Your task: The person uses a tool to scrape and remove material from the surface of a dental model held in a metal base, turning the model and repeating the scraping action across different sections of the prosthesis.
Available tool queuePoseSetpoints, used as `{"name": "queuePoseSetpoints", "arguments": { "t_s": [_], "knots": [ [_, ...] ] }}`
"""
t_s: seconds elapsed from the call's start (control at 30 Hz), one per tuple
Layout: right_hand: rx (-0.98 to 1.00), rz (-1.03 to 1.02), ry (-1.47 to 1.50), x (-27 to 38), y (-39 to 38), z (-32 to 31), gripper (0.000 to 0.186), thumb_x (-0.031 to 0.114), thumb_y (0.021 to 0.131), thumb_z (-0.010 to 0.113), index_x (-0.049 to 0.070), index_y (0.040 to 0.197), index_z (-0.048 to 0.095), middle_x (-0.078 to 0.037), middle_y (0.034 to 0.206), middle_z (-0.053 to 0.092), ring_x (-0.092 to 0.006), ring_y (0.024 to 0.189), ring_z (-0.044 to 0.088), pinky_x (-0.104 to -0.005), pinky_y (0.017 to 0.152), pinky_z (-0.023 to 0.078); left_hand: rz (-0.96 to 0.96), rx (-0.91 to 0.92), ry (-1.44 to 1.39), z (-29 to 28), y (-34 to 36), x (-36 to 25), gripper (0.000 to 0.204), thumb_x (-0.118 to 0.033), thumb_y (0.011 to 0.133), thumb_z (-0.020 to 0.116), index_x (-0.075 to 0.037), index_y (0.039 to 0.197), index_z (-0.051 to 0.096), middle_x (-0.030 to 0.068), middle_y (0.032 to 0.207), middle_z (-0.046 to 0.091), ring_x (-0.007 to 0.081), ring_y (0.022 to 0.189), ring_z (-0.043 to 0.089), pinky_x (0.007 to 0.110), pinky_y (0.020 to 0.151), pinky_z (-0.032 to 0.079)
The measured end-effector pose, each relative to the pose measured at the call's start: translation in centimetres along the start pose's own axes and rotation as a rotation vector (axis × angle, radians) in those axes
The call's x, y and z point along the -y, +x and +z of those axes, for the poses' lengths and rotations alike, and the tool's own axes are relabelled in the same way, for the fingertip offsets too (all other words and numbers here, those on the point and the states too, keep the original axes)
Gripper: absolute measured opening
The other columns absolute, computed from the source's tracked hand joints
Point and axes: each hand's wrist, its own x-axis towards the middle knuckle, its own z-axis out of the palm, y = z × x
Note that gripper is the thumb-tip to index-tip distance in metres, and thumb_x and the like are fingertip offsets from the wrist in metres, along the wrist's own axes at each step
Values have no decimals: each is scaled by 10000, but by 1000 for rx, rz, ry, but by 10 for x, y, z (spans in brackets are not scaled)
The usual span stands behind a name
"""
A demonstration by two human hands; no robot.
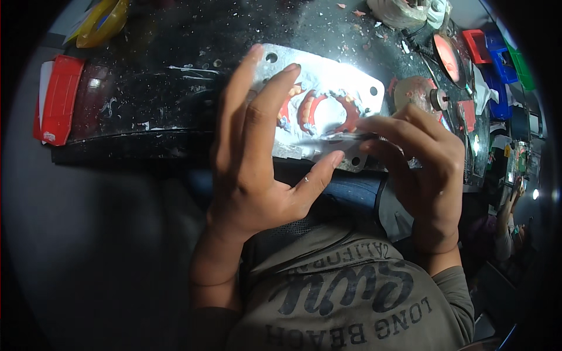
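A metal flask plate (336, 76) with bolt holes and white plaster lies at the table's near edge, bearing red wax denture forms (310, 111) with tooth-coloured teeth and bits of bluish material. My left hand (263, 164) is spread over the plate's left side, fingers apart with fingertips at its edges, hiding part of the left form. My right hand (421, 158) grips a slim metal tool (351, 136), whose shaft lies across the lower part of the right-hand arch. Whether its tip touches the arch or plaster I cannot tell.
On the dark, speckled table (152, 105) are red trays (58, 99), a yellow item (102, 23), a pan of pink material (446, 55), a metal fitting (415, 93) and coloured bins (500, 64). At the far right another person (506, 240) sits with an arm raised to a neighbouring bench.
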Motion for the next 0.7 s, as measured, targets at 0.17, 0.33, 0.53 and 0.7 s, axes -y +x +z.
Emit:
{"name": "queuePoseSetpoints", "arguments": {
  "t_s": [0.17,0.33,0.53,0.7],
  "knots": [
    [74,-149,-238,-6,11,3,185,47,934,869,19,1108,813,-109,919,756,-302,757,733,-392,683,552,50,43,53,-10,13,5,871,-228,793,975,103,1521,632,395,1617,552,451,1405,687,479,1131,611],
    [71,-210,-251,-13,13,7,156,49,935,866,18,1065,786,-112,902,755,-312,747,748,-413,654,557,52,102,53,-5,18,10,850,-213,791,939,93,1525,642,401,1629,540,433,1339,738,468,1096,632],
    [102,-309,-279,-20,17,3,254,138,943,897,71,1149,765,-77,858,723,-279,693,719,-413,568,515,33,95,56,-4,21,12,822,-166,788,873,99,1530,636,404,1645,530,436,1365,728,472,1096,632],
    [115,-296,-315,-18,17,4,233,165,957,893,77,1129,761,-73,844,719,-275,673,706,-407,561,508,39,155,143,-9,22,8,812,-152,798,875,105,1529,629,398,1644,534,447,1407,700,485,1133,603]
  ]
}}
